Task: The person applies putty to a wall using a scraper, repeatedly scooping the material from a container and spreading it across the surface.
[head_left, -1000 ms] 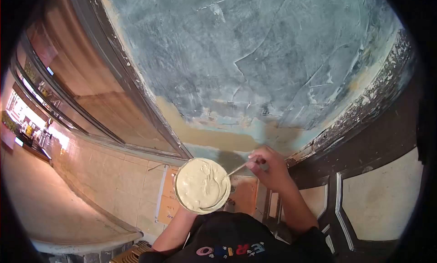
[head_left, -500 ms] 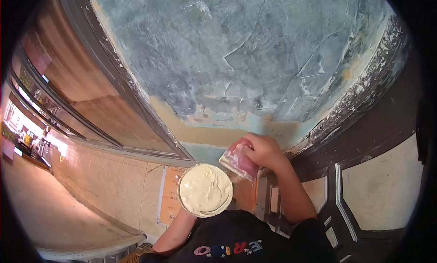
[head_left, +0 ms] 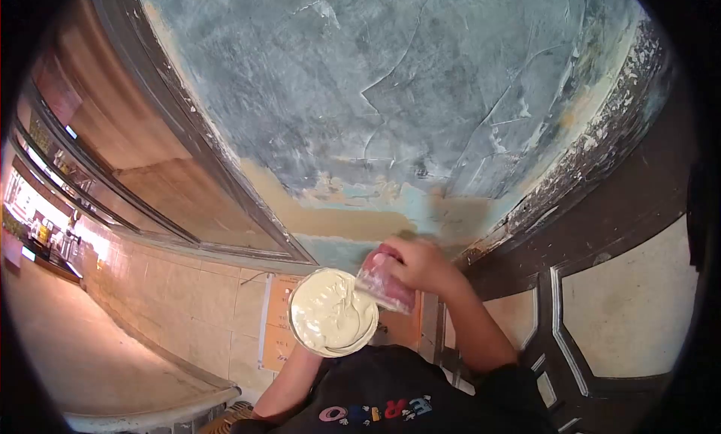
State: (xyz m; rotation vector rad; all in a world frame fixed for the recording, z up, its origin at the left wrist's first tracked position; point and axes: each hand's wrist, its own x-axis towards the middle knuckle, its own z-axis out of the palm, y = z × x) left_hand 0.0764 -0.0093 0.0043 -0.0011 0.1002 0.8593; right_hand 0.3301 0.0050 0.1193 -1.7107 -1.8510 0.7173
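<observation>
A round tub of cream-coloured putty is held up in front of my chest. My left hand supports it from below, its fingers hidden under the tub. In my right hand is a red putty spreader, gripped along its back with the fingers wrapped over it. Pale smears coat its blade, and its lower left edge overlaps the tub's right rim in this view. Beyond my hands stands a wall with blue-grey patchy plaster and a tan and pale blue strip along its bottom.
A dark-framed window borders the wall on the left. On the right is a dark panelled door beside a chipped frame edge. An orange printed sheet lies on the tiled floor below.
My right hand has moved left and slightly down with the spreader, bringing it to the tub's rim. The tub has shifted slightly left.
</observation>
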